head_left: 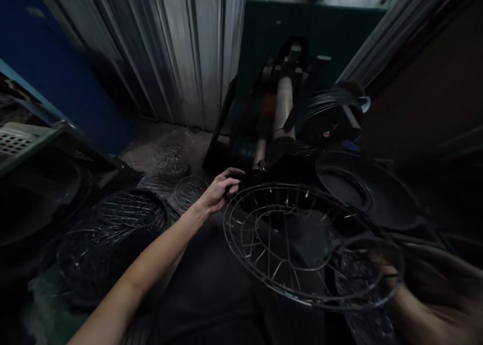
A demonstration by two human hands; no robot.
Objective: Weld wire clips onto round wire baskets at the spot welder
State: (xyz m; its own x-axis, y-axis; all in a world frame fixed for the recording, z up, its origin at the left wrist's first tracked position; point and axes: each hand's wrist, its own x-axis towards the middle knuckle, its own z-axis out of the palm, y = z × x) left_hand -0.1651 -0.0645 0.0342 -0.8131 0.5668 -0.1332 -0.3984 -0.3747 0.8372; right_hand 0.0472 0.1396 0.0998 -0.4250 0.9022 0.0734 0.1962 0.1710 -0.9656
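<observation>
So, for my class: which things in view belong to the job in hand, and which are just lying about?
Seemingly in the job:
large round wire frame
left hand, beside the frame
right hand, blurred; grip unclear

Apparently lying about:
small tangled wirework
larger wire pieces, far left
white perforated piece

I'm seeing someone wearing plain, dark clothes [222, 284]. The left arm [162, 249] is showing bare, with slim fingers [231, 182]. The right arm [418, 312] is looking bare too, but blurry.

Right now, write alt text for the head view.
A round grey metal wire frame shows between a person's bare left hand, near its rim, and blurred right hand. Beyond stands a dark green machine.
</observation>
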